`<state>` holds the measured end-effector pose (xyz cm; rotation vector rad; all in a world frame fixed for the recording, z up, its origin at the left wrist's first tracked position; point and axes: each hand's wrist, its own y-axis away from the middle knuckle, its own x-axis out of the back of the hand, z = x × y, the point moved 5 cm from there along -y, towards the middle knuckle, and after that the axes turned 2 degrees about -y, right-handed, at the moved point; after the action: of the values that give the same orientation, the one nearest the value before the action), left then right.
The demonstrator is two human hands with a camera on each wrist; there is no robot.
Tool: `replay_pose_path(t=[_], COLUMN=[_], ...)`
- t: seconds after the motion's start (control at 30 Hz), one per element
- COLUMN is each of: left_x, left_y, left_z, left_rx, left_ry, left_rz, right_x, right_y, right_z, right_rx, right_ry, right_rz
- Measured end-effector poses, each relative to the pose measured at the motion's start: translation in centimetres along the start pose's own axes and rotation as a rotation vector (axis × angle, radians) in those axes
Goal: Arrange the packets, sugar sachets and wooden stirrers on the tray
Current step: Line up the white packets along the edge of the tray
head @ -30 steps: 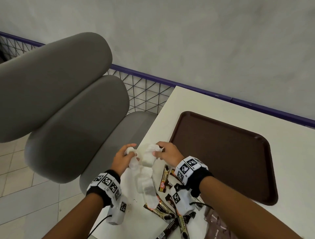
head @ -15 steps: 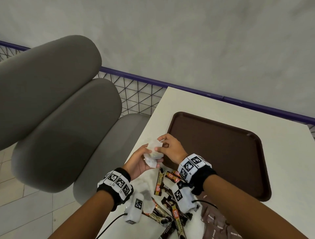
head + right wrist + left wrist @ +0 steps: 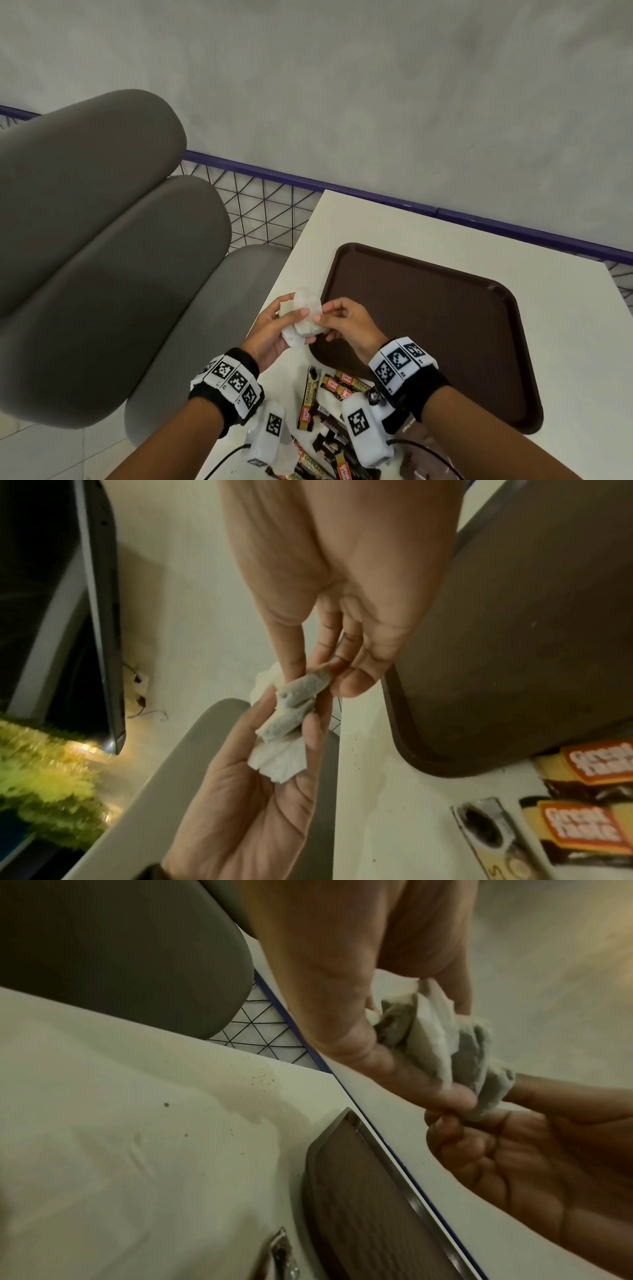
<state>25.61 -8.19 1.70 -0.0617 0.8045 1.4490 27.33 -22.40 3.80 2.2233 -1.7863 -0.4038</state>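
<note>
We hold the sachets [image 3: 303, 317] between both hands: left [image 3: 274, 329] cupping, right [image 3: 346, 323] pinching, just beside the tray [image 3: 445, 308] (still bare). Best square them together first, then lay them flat.

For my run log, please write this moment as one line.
left hand: holds white sachets | right hand: pinches them | tray: bare
</note>
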Motion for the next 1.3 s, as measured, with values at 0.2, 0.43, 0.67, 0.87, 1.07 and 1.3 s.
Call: replay_pose_path(t=[0.2, 0.43, 0.67, 0.87, 1.07, 1.3], left_x=[-1.1, -1.5, -0.3, 0.8, 2.0, 2.2], left_y=[-2.0, -4.7, -6.6, -7.0, -7.1, -6.9], left_z=[0.4, 1.0, 1.3, 1.2, 1.6, 1.9], left_rx=[0.041, 0.090, 0.094, 0.096, 0.061, 0.042], left_ry=[-0.080, 0.019, 0.107, 0.147, 0.145, 0.073], left_rz=[-0.020, -0.048, -0.042, -0.052, 0.013, 0.054], right_x=[1.5, 5.2, 9.9, 11.2, 10.9, 10.5], right_y=[-1.9, -6.1, -13.2, -17.2, -18.2, -18.4], right_z=[-0.2, -1.5, -2.3, -1.4, -0.9, -0.5], right_rx=[-0.046, 0.027, 0.073, -0.017, -0.140, -0.173], right_ry=[-0.058, -0.166, -0.044, 0.079, 0.151, 0.176], right_rz=[-0.070, 0.118, 0.395, 0.627, 0.660, 0.674])
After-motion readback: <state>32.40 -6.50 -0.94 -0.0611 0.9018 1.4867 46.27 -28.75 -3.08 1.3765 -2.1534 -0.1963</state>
